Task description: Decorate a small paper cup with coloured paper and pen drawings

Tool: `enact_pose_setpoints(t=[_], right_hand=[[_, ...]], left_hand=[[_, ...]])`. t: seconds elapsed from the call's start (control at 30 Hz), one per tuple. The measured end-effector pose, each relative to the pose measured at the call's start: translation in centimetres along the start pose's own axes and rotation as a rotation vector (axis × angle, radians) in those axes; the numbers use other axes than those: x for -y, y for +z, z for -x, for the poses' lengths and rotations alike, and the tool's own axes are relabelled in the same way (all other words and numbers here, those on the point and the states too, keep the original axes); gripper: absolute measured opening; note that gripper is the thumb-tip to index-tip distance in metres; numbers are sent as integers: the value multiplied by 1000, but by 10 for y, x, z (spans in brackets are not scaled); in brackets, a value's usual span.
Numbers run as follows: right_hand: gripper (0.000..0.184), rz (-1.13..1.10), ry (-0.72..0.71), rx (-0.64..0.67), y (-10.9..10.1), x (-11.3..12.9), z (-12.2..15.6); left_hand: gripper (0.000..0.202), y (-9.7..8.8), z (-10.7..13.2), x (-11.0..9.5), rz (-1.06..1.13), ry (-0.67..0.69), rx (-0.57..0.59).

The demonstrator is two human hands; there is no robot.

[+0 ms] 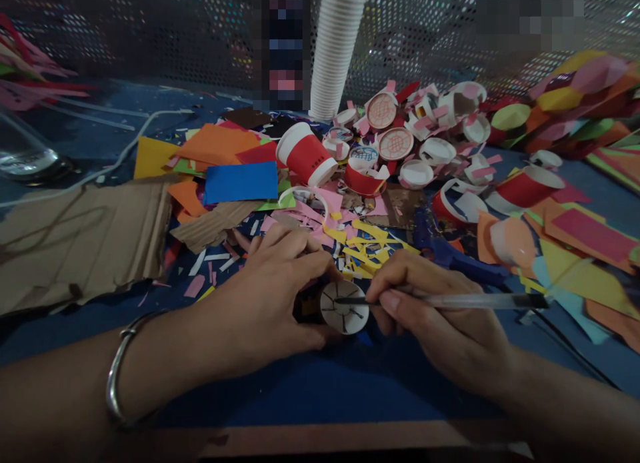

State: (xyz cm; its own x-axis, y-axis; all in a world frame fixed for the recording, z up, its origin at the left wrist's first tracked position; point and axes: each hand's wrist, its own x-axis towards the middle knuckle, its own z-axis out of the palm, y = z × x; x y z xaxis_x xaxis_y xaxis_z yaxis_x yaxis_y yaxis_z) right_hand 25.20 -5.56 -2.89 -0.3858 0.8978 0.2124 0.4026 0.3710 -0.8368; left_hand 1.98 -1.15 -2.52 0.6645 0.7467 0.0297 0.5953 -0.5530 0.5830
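Note:
My left hand [280,289] grips a small cut paper cup piece [356,324] from the left, thumb below and fingers above. Its round white face is turned up toward me and bears black lines that run out from the middle. In my right hand [435,316] is a black pen [465,301] with a clear barrel, pinched between thumb and fingers. The pen's tip touches, or nearly touches, the white disc. Under and behind the cup piece lie yellow paper strips [367,249] and a bit of blue paper.
Red and white paper cups [306,156] lie behind my hands, beside a heap of cut cup pieces [419,173]. Cardboard [85,236] covers the left. Blue scissors handles [465,259] and coloured paper [590,276] lie right. A white ribbed tube [337,46] stands by the mesh panel.

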Motion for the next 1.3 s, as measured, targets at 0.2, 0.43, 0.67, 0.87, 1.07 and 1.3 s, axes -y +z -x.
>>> enact_pose_setpoints(t=[0.2, 0.43, 0.67, 0.87, 1.07, 1.3], right_hand=[[22, -14, -16, 23, 1, -1, 0], [22, 12, -36, 37, -1, -2, -1], [25, -19, -18, 32, -2, 1, -1], [27, -7, -20, 37, -3, 1, 0], [29, -9, -34, 27, -5, 0, 0], [30, -4, 4, -9, -6, 2, 0]], left_hand=[[35, -1, 0, -1, 1, -5, 11], [33, 1, 0, 0, 0, 10, 5], [35, -1, -2, -2, -3, -10, 5], [37, 0, -2, -2, -1, -11, 8], [42, 1, -2, -1, -10, -11, 11], [41, 0, 1, 1, -25, -5, 18]])
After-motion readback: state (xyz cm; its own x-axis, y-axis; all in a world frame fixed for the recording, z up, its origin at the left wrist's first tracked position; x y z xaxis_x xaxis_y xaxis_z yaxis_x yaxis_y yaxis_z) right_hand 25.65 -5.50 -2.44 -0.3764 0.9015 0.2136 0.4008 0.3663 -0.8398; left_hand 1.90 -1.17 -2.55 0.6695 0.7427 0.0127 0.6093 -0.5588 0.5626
